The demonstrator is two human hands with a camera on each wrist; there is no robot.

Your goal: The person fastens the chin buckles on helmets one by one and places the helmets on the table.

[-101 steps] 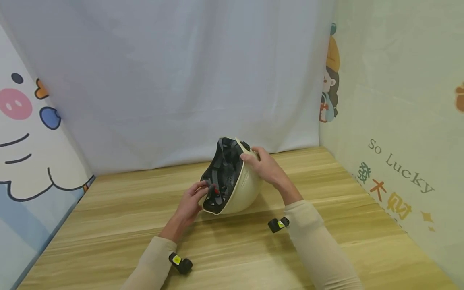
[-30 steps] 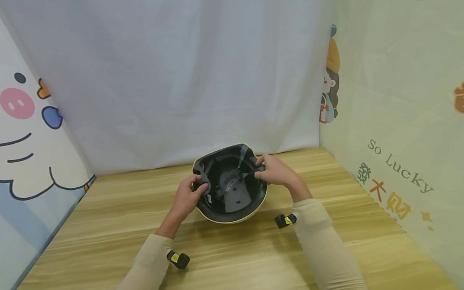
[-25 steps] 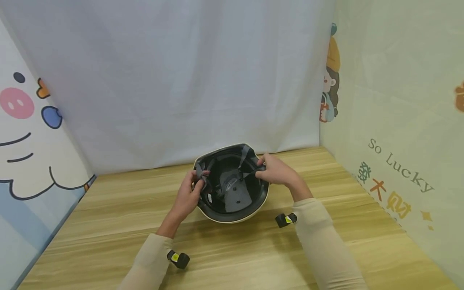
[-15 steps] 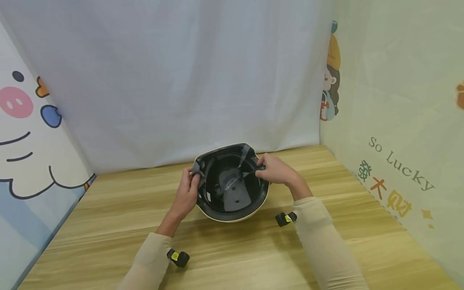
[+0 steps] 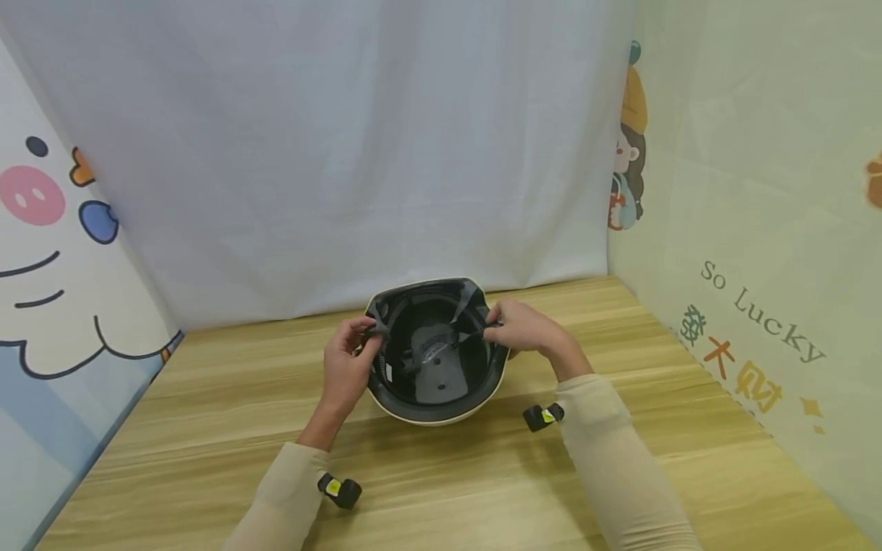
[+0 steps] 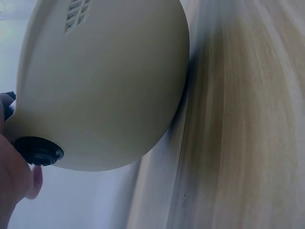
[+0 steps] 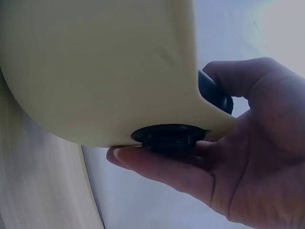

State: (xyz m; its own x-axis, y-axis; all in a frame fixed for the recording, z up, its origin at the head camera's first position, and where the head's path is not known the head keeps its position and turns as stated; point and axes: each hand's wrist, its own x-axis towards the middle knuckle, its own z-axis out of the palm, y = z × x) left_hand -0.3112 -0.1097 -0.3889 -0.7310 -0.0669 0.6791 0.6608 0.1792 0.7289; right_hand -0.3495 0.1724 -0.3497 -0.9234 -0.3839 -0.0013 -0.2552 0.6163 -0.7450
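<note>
A cream helmet [image 5: 441, 421] lies crown down on the table, its black-lined opening facing up and toward me. My left hand [image 5: 347, 367] pinches a dark chin strap [image 5: 378, 327] at the left rim. My right hand [image 5: 527, 330] grips the right rim, thumb on the inside. In the right wrist view, its fingers [image 7: 162, 167] run along the outer shell below a round black side fitting [image 7: 169, 136]. A matching black fitting [image 6: 39, 150] shows beside the left hand in the left wrist view. Grey straps [image 5: 465, 302] hang inside the right half of the helmet.
The wood-grain table [image 5: 441, 490] extends around the helmet. Behind it hangs a pale grey curtain [image 5: 344, 153]. Printed panels stand at the left [image 5: 41, 298] and right [image 5: 744, 191]. Each sleeved wrist carries a small black camera [image 5: 341, 490].
The helmet has turned from lying tipped with its opening leftward to opening up. My left hand has drawn the strap to the left rim; the right hand has shifted its hold along the rim.
</note>
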